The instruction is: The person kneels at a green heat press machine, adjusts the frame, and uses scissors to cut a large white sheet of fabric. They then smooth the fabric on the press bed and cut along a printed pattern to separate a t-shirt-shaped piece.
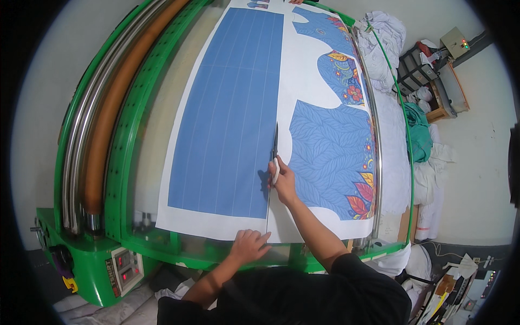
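A wide printed sheet (233, 103) lies across the machine's bed, with a blue striped panel on its left and blue leaf-and-flower garment shapes (330, 146) on its right. My right hand (283, 181) grips white-handled scissors (275, 162), their dark blades pointing away from me along the white strip between the two. A straight slit runs from the sheet's near edge up to the scissors. My left hand (249, 246) lies flat with fingers spread on the near white edge, just left of the slit's start.
The green machine (116, 206) has a brown roller (119, 108) on the left and a control panel (128, 268) near left. A metal bar (377, 179) runs along the right. Another person's hand (296, 1) shows at the far edge. White cloth (383, 35) and green cloth (417, 132) pile up right.
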{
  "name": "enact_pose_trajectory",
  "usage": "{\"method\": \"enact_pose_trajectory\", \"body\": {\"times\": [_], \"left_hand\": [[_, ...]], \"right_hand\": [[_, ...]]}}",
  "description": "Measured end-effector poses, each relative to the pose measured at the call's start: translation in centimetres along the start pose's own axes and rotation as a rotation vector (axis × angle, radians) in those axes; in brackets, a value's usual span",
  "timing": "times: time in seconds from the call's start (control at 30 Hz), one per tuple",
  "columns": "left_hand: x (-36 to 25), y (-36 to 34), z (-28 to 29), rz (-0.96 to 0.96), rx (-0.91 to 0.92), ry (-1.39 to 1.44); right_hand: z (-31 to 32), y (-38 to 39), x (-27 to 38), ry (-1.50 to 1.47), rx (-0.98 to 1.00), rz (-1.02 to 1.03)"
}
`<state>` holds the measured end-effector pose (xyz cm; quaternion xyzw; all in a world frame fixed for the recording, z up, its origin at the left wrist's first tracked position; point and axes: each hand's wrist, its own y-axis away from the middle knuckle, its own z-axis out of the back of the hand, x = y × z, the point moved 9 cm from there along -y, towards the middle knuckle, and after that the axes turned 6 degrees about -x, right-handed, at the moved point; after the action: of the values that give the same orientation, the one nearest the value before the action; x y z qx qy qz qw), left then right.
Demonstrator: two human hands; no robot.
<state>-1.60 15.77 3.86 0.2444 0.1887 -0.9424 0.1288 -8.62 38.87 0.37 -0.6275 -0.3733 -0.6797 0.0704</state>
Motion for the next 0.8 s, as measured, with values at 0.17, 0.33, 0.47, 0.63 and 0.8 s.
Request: {"method": "enact_pose_trajectory", "body": {"times": [0.17, 0.33, 0.47, 0.63, 0.8], "left_hand": [[0.1, -0.1, -0.1, 0.004, 0.014, -0.006], [0.1, -0.1, -0.1, 0.018, 0.025, -0.003], [0.1, -0.4, 0.0, 0.018, 0.026, -0.006], [0.3, -0.1, -0.7, 0.006, 0.048, -0.02], [0.5, 0.1, -0.7, 0.021, 0.072, 0.01]], "right_hand": [[-0.3, -2.6, 1.6, 0.002, -0.002, 0.023], [-0.5, -6.1, 2.8, -0.029, 0.004, 0.031], [-0.6, -9.1, 4.1, 0.011, 0.002, 0.041], [-1.0, -12.7, 5.2, 0.023, 0.001, 0.037], [-1.5, -15.9, 6.7, 0.011, 0.002, 0.049]]}}
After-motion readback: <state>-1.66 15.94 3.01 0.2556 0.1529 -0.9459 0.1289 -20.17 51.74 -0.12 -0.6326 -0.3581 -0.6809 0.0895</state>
